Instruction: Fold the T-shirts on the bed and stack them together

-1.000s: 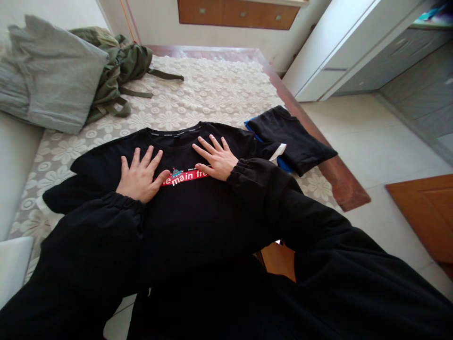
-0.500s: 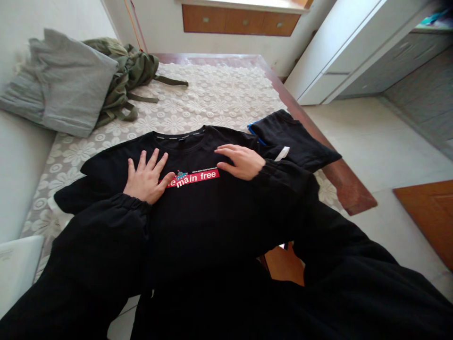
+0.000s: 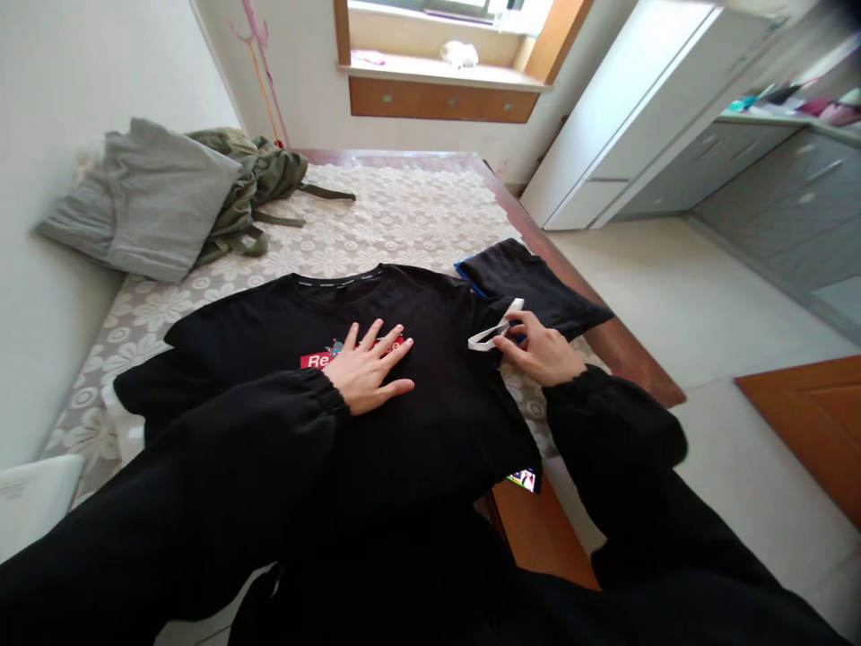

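Observation:
A black T-shirt (image 3: 430,422) lies spread on the lace-covered table, its neckline at the far side and a red printed strip with white letters across the chest. My left hand (image 3: 369,368) rests flat on that print with fingers spread, hiding part of the lettering. At the shirt's right side, my right hand (image 3: 542,350) pinches the white-trimmed sleeve cuff (image 3: 481,343) between thumb and fingers. The cuff is raised and forms an open loop. Beyond it sits a folded black garment (image 3: 531,278) with a blue edge.
A grey cloth (image 3: 165,197) and an olive-green backpack (image 3: 269,175) lie at the far left against the wall. The lace tablecloth (image 3: 410,211) covers the wooden table, whose right edge (image 3: 646,372) borders the tiled floor. A white fridge (image 3: 619,117) stands beyond.
My right hand has moved right from the chest and taken hold of the white-trimmed cuff. My left hand has slid right over the print. The view has tilted up.

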{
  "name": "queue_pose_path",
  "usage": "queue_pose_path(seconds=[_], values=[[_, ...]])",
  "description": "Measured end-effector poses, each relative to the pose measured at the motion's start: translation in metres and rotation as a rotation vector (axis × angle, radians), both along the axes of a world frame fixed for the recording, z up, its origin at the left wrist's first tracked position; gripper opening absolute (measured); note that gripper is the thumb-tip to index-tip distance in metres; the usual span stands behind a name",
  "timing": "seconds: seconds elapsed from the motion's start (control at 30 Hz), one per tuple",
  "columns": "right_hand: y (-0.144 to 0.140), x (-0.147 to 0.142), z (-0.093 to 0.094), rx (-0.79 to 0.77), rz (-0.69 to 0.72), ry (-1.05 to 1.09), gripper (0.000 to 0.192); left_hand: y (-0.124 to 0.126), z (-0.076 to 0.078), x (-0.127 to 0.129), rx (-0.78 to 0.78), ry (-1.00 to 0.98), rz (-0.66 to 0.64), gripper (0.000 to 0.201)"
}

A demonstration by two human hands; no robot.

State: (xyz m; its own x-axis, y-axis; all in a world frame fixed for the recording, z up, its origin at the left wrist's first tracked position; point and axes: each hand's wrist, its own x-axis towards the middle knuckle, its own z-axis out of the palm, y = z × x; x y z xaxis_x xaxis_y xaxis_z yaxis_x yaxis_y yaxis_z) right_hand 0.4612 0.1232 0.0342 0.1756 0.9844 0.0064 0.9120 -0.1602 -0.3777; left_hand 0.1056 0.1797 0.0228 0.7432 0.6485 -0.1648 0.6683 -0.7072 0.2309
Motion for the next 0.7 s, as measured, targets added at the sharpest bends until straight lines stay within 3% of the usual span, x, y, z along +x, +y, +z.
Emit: queue_pose_path(seconds=[0.13, 0.23, 0.33, 0.47, 0.53, 0.6, 0.7], values=[[0.009, -0.020, -0.008, 0.093, 0.122, 0.042, 0.070, 0.022, 0.000, 0.061, -0.012, -0.056, -0.007, 0.069], [0.011, -0.026, -0.015, 0.143, 0.170, 0.148, 0.040, 0.035, -0.007, 0.089, 0.047, -0.128, 0.011, 0.065], [0.011, -0.019, -0.023, 0.234, 0.076, 0.283, 0.023, 0.039, -0.017, 0.097, 0.096, -0.193, 0.021, 0.070], [0.006, -0.004, -0.030, 0.411, -0.062, 0.463, 0.028, 0.039, -0.025, 0.095, 0.119, -0.220, 0.031, 0.076], [0.000, -0.004, -0.028, 0.494, -0.062, 0.501, 0.033, 0.038, -0.027, 0.095, 0.124, -0.223, 0.034, 0.074], [-0.009, -0.010, -0.019, 0.545, 0.075, 0.475, 0.038, 0.039, -0.029, 0.095, 0.127, -0.237, 0.035, 0.073], [-0.023, -0.026, -0.002, 0.455, 0.476, 0.465, 0.056, 0.042, -0.033, 0.096, 0.123, -0.282, 0.021, 0.065]])
